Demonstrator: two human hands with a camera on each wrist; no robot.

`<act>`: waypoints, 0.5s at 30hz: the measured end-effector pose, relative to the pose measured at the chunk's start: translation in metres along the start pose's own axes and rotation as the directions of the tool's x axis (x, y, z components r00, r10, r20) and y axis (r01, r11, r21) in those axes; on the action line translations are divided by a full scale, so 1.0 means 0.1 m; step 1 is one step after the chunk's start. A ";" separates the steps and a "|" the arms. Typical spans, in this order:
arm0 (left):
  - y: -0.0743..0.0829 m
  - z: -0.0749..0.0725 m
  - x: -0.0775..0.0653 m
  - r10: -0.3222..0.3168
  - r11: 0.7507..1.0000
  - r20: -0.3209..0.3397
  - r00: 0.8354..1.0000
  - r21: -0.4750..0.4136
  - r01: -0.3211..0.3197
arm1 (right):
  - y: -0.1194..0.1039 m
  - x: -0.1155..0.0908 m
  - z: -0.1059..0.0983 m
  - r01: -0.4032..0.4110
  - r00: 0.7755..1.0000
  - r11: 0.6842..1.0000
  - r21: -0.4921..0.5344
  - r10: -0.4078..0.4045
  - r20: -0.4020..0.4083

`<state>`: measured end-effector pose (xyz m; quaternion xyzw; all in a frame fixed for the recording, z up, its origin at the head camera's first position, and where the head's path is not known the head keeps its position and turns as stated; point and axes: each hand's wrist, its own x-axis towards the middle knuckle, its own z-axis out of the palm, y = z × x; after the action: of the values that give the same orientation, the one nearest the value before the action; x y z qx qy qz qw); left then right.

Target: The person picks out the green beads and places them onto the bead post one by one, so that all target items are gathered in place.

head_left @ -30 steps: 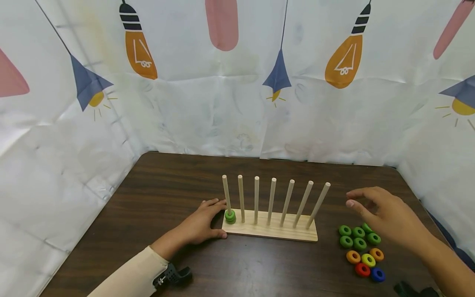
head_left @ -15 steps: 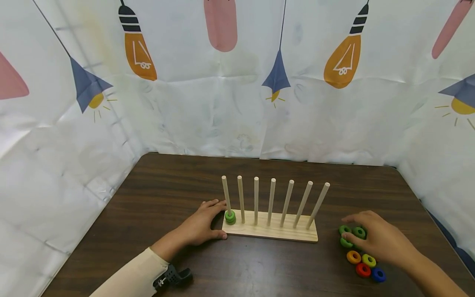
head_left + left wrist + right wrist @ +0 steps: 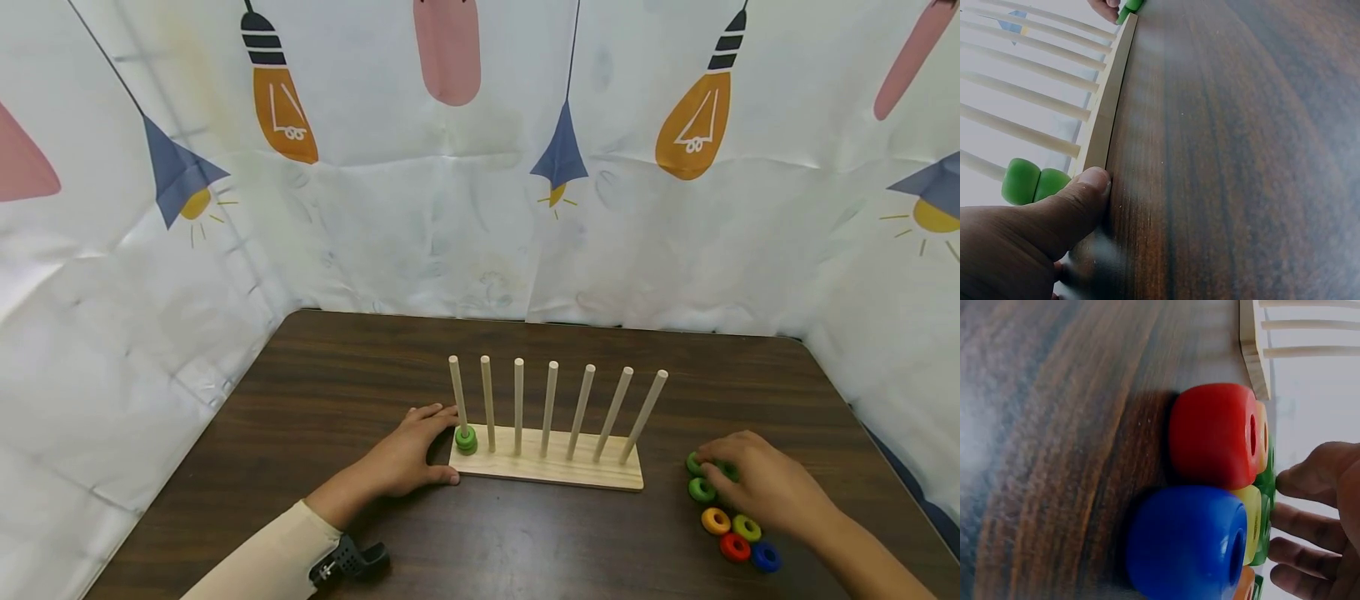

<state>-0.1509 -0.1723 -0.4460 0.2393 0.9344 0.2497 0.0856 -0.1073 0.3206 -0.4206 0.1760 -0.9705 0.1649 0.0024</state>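
My left hand (image 3: 412,450) grips the left end of a wooden peg board (image 3: 555,469), thumb along the front edge and fingers behind. Green rings (image 3: 467,440) are stacked on its leftmost peg; the other pegs are bare. Over at the right, my right hand (image 3: 768,483) is lowered onto a cluster of loose green rings (image 3: 702,490), covering some of them. In the right wrist view, the thumb (image 3: 1300,481) meets a green ring (image 3: 1266,480) and the other fingers reach down beside it. I cannot tell whether they pinch a ring.
Nearer than the green rings lie an orange ring (image 3: 716,522), a yellow ring (image 3: 746,527), a red ring (image 3: 735,547) and a blue ring (image 3: 766,557). The dark wooden table (image 3: 525,550) meets a printed white cloth (image 3: 450,233) at the back and sides.
My right hand has come down and slightly left onto the green rings, and its thumb and fingertips have drawn closer together. The left hand and the peg board stay put.
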 end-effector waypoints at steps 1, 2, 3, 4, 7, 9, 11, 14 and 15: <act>0.00 0.00 0.00 -0.001 1.000 0.000 1.000 -0.001 0.001 | 0.01 0.01 0.00 -0.001 1.000 1.000 0.001 0.001 -0.001; 0.00 0.00 0.00 -0.003 1.000 0.001 1.000 0.000 0.003 | 0.01 0.02 0.00 0.004 1.000 1.000 0.002 -0.004 -0.002; 0.00 0.00 0.00 -0.004 1.000 0.001 1.000 0.000 0.004 | 0.02 0.03 0.01 0.001 1.000 1.000 0.002 -0.001 0.000; 0.00 -0.01 0.00 -0.005 1.000 0.001 1.000 0.001 0.005 | 0.02 0.05 0.01 -0.001 1.000 1.000 0.001 0.001 0.001; 0.00 -0.01 0.01 -0.007 1.000 0.001 1.000 0.001 0.007 | 0.03 0.09 0.01 0.002 1.000 1.000 -0.001 -0.002 0.009; 0.00 -0.01 0.01 -0.006 1.000 0.002 1.000 0.004 0.006 | 0.05 0.13 0.02 0.005 1.000 1.000 -0.008 -0.005 0.016; -0.01 0.00 0.00 -0.004 1.000 0.003 1.000 0.006 0.004 | 0.06 0.16 0.03 0.004 1.000 1.000 -0.017 -0.003 0.021; 0.00 0.00 0.01 0.001 1.000 0.003 1.000 0.008 -0.001 | 0.07 0.19 0.04 -0.009 1.000 1.000 -0.025 0.010 0.027; 0.00 0.00 0.01 0.003 1.000 0.003 1.000 0.008 -0.003 | 0.07 0.19 0.04 -0.020 0.999 0.999 -0.027 0.021 0.024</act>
<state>-0.1516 -0.1722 -0.4460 0.2413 0.9350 0.2457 0.0854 -0.1276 0.3187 -0.4259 0.1679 -0.9744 0.1496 -0.0087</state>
